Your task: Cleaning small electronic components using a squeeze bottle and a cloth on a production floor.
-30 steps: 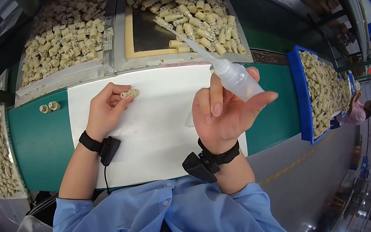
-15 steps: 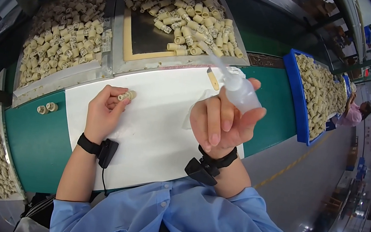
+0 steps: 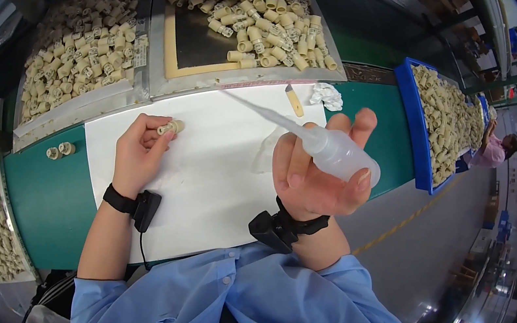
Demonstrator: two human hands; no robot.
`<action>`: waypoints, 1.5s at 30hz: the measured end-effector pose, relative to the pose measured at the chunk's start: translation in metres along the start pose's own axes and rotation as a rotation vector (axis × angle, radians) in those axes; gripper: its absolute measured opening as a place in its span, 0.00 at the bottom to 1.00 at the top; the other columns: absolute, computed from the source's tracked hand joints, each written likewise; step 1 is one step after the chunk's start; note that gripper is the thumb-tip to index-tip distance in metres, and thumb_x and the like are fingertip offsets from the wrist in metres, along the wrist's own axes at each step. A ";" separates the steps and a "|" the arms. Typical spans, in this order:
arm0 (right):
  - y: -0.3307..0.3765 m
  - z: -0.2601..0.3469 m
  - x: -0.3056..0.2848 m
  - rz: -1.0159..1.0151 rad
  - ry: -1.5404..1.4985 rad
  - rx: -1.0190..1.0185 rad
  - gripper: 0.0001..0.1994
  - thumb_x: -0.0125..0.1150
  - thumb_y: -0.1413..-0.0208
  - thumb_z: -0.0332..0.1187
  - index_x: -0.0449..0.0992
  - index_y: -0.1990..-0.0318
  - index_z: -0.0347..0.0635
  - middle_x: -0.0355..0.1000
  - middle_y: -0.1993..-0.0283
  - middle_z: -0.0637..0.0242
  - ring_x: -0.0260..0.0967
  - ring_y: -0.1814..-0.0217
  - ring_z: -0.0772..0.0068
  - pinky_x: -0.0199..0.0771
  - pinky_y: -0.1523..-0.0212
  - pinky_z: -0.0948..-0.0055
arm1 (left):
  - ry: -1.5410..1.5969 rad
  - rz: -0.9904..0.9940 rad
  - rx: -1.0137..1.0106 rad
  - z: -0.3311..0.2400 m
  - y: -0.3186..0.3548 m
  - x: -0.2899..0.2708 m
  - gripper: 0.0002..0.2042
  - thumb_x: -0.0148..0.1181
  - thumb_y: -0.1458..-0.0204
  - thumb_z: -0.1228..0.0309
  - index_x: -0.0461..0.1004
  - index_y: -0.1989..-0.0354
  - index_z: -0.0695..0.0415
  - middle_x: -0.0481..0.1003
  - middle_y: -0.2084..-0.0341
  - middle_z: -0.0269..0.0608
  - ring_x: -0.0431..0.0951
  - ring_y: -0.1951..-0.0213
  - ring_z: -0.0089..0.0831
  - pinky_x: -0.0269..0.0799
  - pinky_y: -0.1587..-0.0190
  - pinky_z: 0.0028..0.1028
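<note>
Between the thumb and fingers of my left hand (image 3: 139,148) is a small cream plastic fitting (image 3: 172,127), held over a white paper sheet (image 3: 200,199). My right hand (image 3: 318,183) grips a translucent squeeze bottle (image 3: 342,155) with a long thin nozzle. The bottle lies tilted across the fingers, with the thumb against its base end. Its nozzle points to the left, above the sheet and apart from the fitting. Both wrists wear black straps with small black devices.
Cream fittings fill the left tray (image 3: 85,81), the middle tray (image 3: 172,44) and a blue bin (image 3: 425,175). Two loose fittings (image 3: 60,151) lie on the green table (image 3: 33,209). A small knife (image 3: 294,102) and crumpled white tissue (image 3: 327,96) rest at the far edge. Another person (image 3: 492,155) is at far right.
The squeeze bottle has tipped over from leaning up and away, so its nozzle now points left. My right-hand fingers have shifted around it. My left hand keeps its hold on the fitting.
</note>
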State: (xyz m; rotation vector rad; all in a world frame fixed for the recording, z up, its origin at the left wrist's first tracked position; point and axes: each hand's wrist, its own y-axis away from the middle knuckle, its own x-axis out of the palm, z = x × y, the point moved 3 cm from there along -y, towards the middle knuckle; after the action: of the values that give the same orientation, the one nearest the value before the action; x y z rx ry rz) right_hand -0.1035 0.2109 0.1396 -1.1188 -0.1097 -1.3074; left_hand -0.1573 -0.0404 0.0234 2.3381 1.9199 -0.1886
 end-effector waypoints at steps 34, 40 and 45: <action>0.025 -0.108 -0.089 -0.366 0.203 0.740 0.23 0.40 0.28 0.53 0.73 0.53 0.43 0.56 0.87 0.71 0.53 0.91 0.73 0.54 0.84 0.74 | -0.622 -0.204 0.078 -0.017 0.021 0.001 0.11 0.72 0.49 0.76 0.72 0.71 0.61 0.82 0.76 0.40 0.86 0.73 0.27 0.81 0.71 0.23; 0.023 -0.108 -0.090 -0.261 0.110 0.573 0.23 0.44 0.29 0.51 0.76 0.52 0.39 0.58 0.87 0.70 0.53 0.90 0.74 0.53 0.85 0.74 | -0.640 -0.228 0.062 -0.016 0.024 0.006 0.12 0.74 0.49 0.75 0.72 0.72 0.60 0.81 0.77 0.38 0.86 0.74 0.24 0.80 0.72 0.22; 0.025 -0.105 -0.067 -0.698 0.069 0.663 0.22 0.46 0.30 0.45 0.79 0.65 0.36 0.65 0.86 0.67 0.56 0.93 0.73 0.56 0.91 0.77 | -0.659 -0.238 0.088 -0.015 0.025 0.007 0.12 0.74 0.49 0.74 0.72 0.72 0.60 0.81 0.78 0.37 0.86 0.74 0.23 0.79 0.72 0.21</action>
State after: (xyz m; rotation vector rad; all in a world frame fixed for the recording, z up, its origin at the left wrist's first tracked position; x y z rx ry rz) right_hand -0.1587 0.1810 0.0295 -0.4591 -0.8792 -1.7324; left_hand -0.1307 -0.0363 0.0373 1.7505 1.8366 -0.9438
